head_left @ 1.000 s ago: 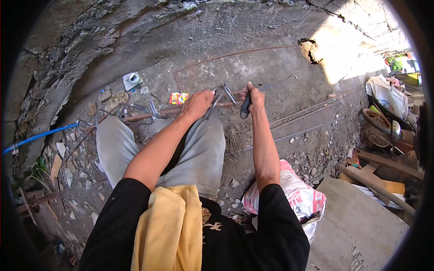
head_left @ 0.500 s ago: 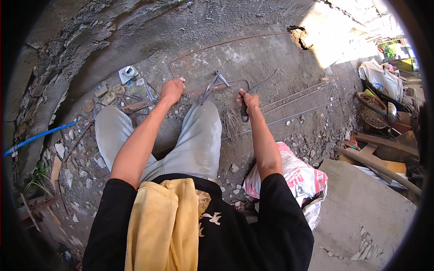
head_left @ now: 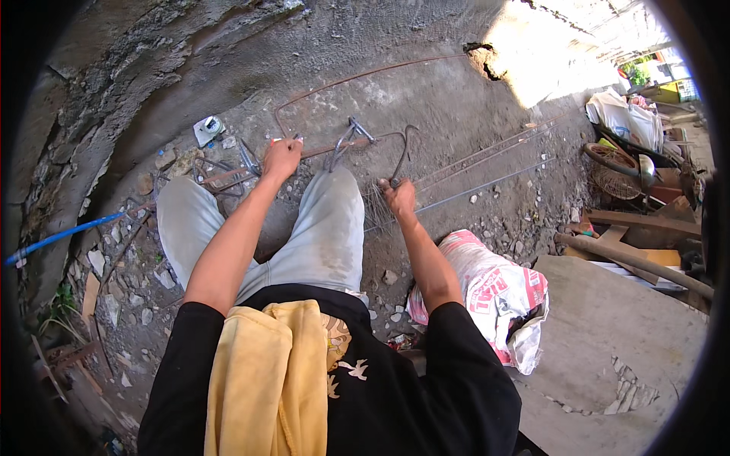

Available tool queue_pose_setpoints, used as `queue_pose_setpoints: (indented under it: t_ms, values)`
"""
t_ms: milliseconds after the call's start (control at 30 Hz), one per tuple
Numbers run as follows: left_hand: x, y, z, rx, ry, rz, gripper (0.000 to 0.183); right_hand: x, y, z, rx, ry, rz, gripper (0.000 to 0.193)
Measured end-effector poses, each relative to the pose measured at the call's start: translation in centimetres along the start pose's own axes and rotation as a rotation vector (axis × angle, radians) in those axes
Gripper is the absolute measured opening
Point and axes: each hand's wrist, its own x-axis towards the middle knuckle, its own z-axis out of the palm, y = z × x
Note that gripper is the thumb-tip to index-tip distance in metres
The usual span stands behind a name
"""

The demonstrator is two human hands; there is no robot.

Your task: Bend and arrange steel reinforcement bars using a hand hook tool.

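My left hand (head_left: 280,159) is closed over a rusty bar (head_left: 315,150) that runs across in front of my knees. A small pale thing shows at its fingertips, too small to name, and what the fingers grip is hidden. In my right hand (head_left: 399,198), lowered beside my right knee, is a dark metal hook tool (head_left: 402,157). Its curved tip points away from me, and its handle is mostly covered by my fingers. Bent steel rods (head_left: 341,144) cross the bar between my hands. More bent rods (head_left: 248,157) lie left of my left hand.
A thin rusty rod (head_left: 365,74) curves toward a hole in the wall. A bundle of thin wires (head_left: 378,207) and long straight rods (head_left: 487,188) lie right of my knee. Nearby are a red-and-white sack (head_left: 487,285), a concrete slab (head_left: 601,327), a measuring tape (head_left: 209,128) and a blue pipe (head_left: 65,237).
My right hand has come down and slightly left with the hook tool, whose tip now points more away from me than rightward. My left hand stays near the bar; the whole view has shifted slightly.
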Motion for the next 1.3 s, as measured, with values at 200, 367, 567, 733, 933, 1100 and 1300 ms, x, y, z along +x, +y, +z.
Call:
queue_pose_setpoints:
  t_ms: [200, 367, 567, 733, 933, 1100, 1300]
  values:
    - [-0.7, -0.6, -1.0, -0.134, 0.048, -0.001, 0.031, -3.1, -4.5, 0.8, -0.207, -0.094, -0.043, 0.046]
    - [0.4, -0.2, -2.5, -0.219, -0.01, -0.182, 0.031, -3.0, -2.8, -0.7, 0.021, -0.052, -0.057, 0.032]
    - [2.9, -0.5, -3.3, 0.009, -0.077, -0.196, 0.043, -3.7, -3.1, -2.2, 0.514, -0.114, -0.003, 0.014]
    - [2.9, -1.0, -3.9, -0.065, -0.055, -0.282, 0.042, -5.7, -3.2, -4.8, 0.599, 0.194, -0.247, 0.015]
    - [2.4, -1.1, -3.6, 0.008, 0.051, -0.151, 0.03, -9.1, -11.7, -10.3, 0.668, -0.016, -0.257, 0.013]
    - [-2.5, 2.1, -1.8, -0.049, 0.414, 0.083, 0.027, -10.1, -15.8, -9.8, 0.682, -0.258, -0.159, 0.012]
    - [-10.0, 7.2, -0.6, -0.735, -0.096, 0.044, 0.025, -10.5, -18.1, -7.5, 0.751, -0.486, -0.237, 0.017]
